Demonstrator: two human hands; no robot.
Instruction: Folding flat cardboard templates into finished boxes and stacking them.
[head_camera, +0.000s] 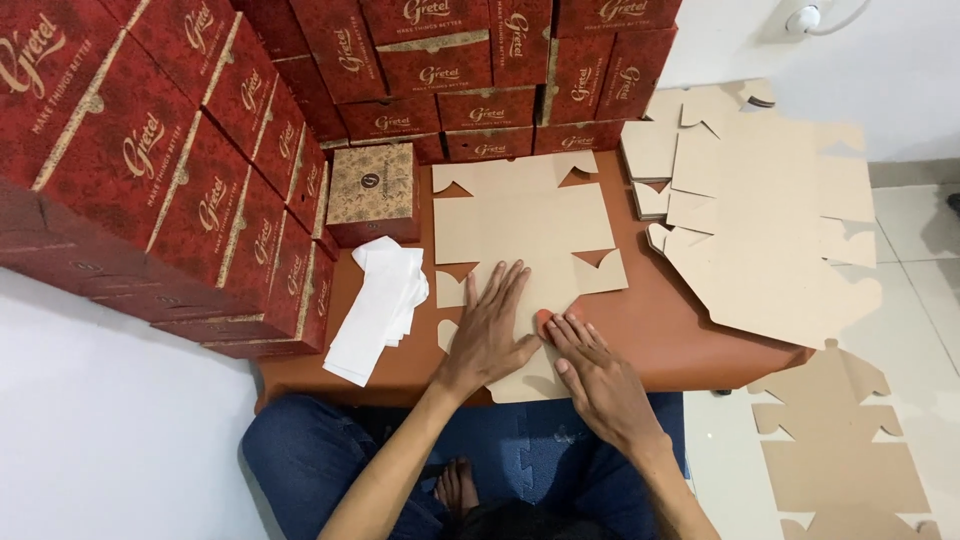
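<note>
head view: a flat, die-cut kraft cardboard box blank lies unfolded on the brown-red low table, its near edge reaching the table's front, directly before the seated person. the left hand lies flat on the blank's near panel, fingers spread and pointing away, clamped on nothing, only pressing down. the right hand rests just beside it, fingers together and angled toward the left hand, fingertips on the same panel by a small orange-red spot that is too small to identify; both hands are open, close together but not clasped.

judging from this, a fold or crease is being worked near the front panel. to do it well, the left palm should pin the panel so the blank cannot slide, while the right fingertips run firmly along the scored line, keeping the tabs and notches square to the edge.

left of the blank lies a loose stack of white paper sheets, and behind that a beige patterned box. a wall of dark red printed boxes rises along the left and back. to the right a pile of more kraft blanks overhangs the table, and another blank lies on the tiled floor.
</note>
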